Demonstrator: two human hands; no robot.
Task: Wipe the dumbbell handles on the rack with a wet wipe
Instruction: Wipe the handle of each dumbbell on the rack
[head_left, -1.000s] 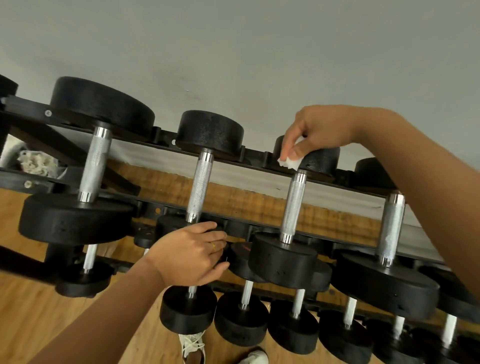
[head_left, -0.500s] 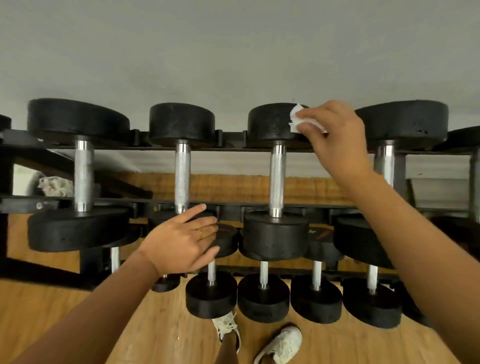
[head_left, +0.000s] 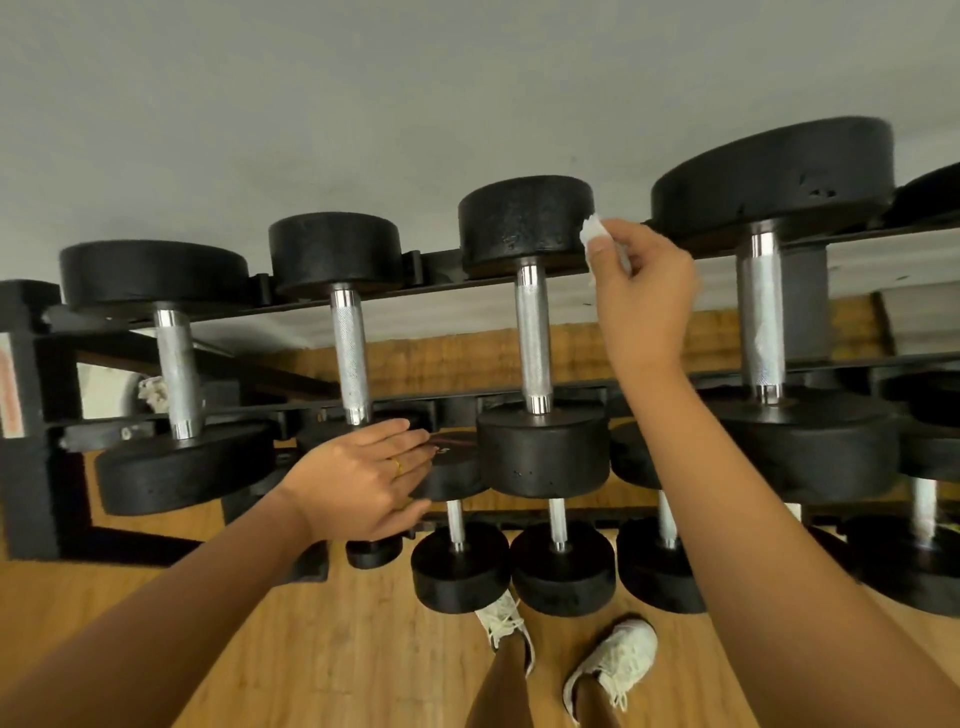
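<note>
We log open gaps between the upper handles (head_left: 350, 358), third handle (head_left: 533, 338) bare full length, black heads (head_left: 525, 221) blocking both ends, our right hand (head_left: 641, 296), pinching the wet wipe (head_left: 592, 231), filling the gap to its right, left hand (head_left: 363, 480) before the lower dumbbells (head_left: 460, 566).

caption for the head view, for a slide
Right hand pinches a wet wipe at the far end of a top-row dumbbell; left hand open below.

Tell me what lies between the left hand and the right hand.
Head view: a knurled silver dumbbell handle stands between the left hand and the right hand, which pinches a white wet wipe.
</note>
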